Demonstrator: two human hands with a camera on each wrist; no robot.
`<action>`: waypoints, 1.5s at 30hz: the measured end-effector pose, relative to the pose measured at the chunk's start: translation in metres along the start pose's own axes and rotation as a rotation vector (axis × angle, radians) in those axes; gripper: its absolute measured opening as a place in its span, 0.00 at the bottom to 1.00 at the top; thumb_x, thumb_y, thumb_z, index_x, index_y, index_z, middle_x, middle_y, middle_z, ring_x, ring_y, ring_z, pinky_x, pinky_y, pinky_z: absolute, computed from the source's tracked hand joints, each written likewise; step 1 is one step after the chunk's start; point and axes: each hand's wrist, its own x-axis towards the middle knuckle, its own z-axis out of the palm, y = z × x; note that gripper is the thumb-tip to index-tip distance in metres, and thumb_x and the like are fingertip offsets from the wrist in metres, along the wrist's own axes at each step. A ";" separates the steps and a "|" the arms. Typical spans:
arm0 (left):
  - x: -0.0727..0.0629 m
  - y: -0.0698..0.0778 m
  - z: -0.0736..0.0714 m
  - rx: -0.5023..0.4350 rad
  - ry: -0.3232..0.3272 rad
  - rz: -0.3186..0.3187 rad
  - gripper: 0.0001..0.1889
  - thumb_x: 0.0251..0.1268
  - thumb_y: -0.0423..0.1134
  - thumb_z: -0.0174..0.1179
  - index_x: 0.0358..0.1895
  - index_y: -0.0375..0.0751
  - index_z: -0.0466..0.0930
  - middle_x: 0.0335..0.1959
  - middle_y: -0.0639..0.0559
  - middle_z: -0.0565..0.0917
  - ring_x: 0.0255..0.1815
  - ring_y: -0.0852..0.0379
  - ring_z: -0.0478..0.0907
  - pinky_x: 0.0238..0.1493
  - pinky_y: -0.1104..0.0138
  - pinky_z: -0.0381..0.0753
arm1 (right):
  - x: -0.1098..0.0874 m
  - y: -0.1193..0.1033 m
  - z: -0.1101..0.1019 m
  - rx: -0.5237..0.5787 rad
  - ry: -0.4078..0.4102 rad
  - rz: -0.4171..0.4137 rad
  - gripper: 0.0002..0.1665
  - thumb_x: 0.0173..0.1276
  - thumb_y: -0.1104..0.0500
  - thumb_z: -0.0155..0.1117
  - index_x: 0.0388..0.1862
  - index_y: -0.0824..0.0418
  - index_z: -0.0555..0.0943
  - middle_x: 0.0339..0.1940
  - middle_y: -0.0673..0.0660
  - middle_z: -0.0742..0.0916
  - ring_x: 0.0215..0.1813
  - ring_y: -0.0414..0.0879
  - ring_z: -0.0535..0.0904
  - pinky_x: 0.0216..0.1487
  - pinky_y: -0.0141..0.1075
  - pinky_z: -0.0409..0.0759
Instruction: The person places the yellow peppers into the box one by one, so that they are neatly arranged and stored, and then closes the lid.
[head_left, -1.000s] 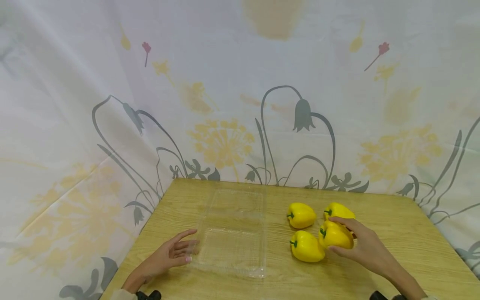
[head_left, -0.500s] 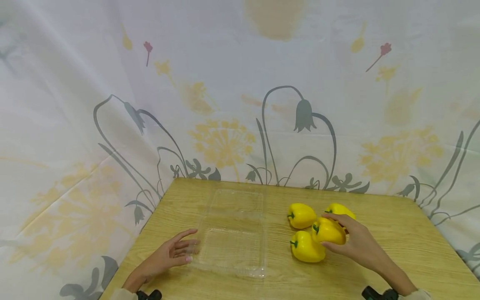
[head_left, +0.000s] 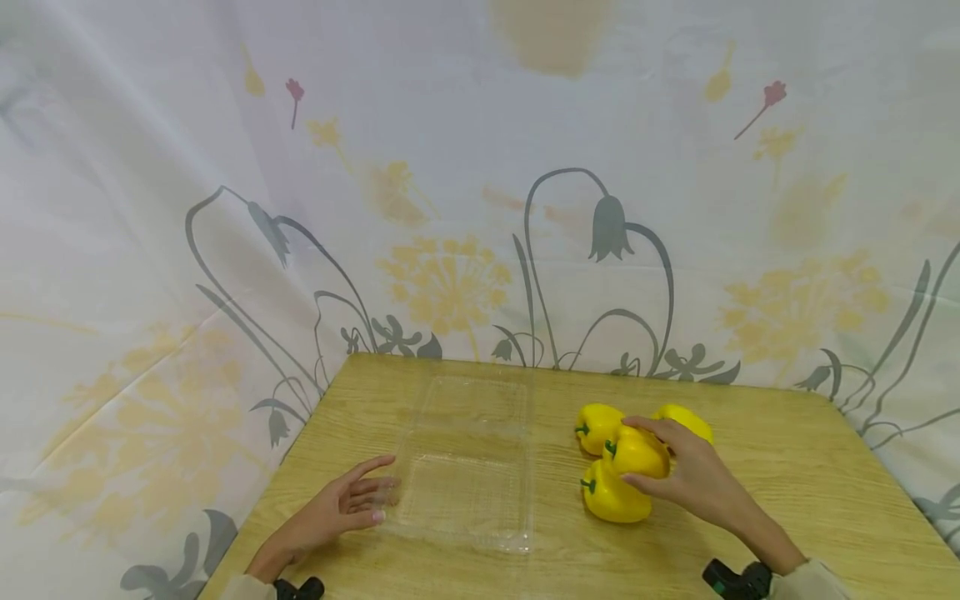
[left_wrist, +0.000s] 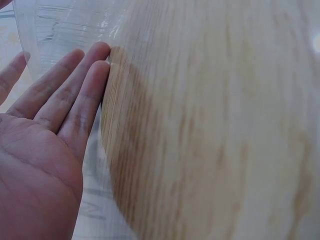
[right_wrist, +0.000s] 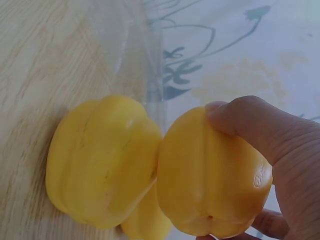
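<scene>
A yellow bell pepper [head_left: 637, 452] is gripped between the thumb and fingers of my right hand [head_left: 693, 471]. In the head view it overlaps a front pepper [head_left: 617, 498] and a back-left pepper [head_left: 596, 427]; another pepper [head_left: 686, 421] lies behind my fingers. The right wrist view shows the held pepper [right_wrist: 212, 175] beside a lying one [right_wrist: 102, 162]. My left hand [head_left: 341, 504] has its fingers extended at the left side of a clear plastic clamshell box [head_left: 461, 500]. Its fingertips touch the box's edge in the left wrist view.
The clamshell lies unfolded on a wood-grain table [head_left: 810, 492], its second half [head_left: 474, 402] toward the back. A flower-printed cloth [head_left: 480, 208] hangs behind the table and down its left side.
My right hand has carried the held pepper left and slightly away from me, from beside the front pepper to over the two left ones. The left hand stays put.
</scene>
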 end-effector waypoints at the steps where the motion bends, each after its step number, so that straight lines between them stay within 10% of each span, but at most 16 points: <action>1: 0.000 0.000 0.000 0.002 0.003 -0.007 0.38 0.80 0.30 0.54 0.85 0.41 0.44 0.77 0.26 0.60 0.71 0.39 0.72 0.63 0.64 0.78 | 0.001 -0.001 0.001 0.000 0.001 -0.001 0.43 0.59 0.40 0.81 0.69 0.55 0.78 0.60 0.56 0.84 0.54 0.52 0.82 0.45 0.44 0.84; 45: 0.000 0.002 -0.002 -0.007 -0.028 0.014 0.39 0.80 0.29 0.53 0.85 0.39 0.41 0.77 0.25 0.58 0.72 0.38 0.71 0.65 0.64 0.77 | 0.056 -0.058 0.049 0.077 -0.100 -0.184 0.39 0.60 0.43 0.81 0.69 0.48 0.79 0.58 0.52 0.82 0.53 0.48 0.80 0.47 0.44 0.83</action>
